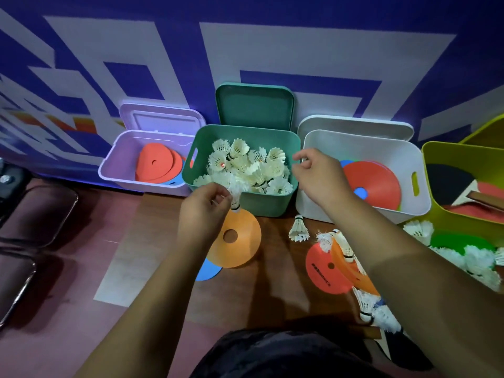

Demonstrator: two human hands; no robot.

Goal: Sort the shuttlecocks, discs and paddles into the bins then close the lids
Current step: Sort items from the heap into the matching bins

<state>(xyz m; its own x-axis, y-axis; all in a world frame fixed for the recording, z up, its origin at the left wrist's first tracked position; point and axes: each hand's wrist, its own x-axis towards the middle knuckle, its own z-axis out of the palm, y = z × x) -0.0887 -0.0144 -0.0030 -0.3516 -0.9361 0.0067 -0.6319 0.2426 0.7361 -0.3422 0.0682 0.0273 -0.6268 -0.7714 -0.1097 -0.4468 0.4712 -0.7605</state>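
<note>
Left hand (pixel 204 211) just short of the green bin's (pixel 256 204) near wall, toward its left corner, thumb and fingertips pinched on one shuttlecock (pixel 235 193). Held close to upright: cork down, level with that wall and just over the far edge of the orange disc (pixel 245 249) lying on the floor before the bin; feathers up, reaching about to the rim. Not yet over the opening.

Right hand (pixel 317 173) higher, above the bin's right rim, fingers loosely curled, thumb and forefinger near each other. Nothing to be seen between them.

Inside the bin, a heap (pixel 245 165) of shuttlecocks, well up the walls.

The deciding relation: opening straight ahead of the left hand and slightly above it, with only the near wall between. By judgement, a short lift and a push forward to clear the rim, then a release. Long axis already upright, so no turning needed, and a cork-first landing likely. Left hand plainly the nearer for this one.

On the floor off the bin's near right corner, a loose shuttlecock (pixel 299 229) on its side, closer to the right hand, with a red disc (pixel 321 271) nearer the person than that. Probably the right hand's next pick, reached by drawing back and down. Lids not yet shut: green lid (pixel 255 107) leaning upright behind the bin.
</note>
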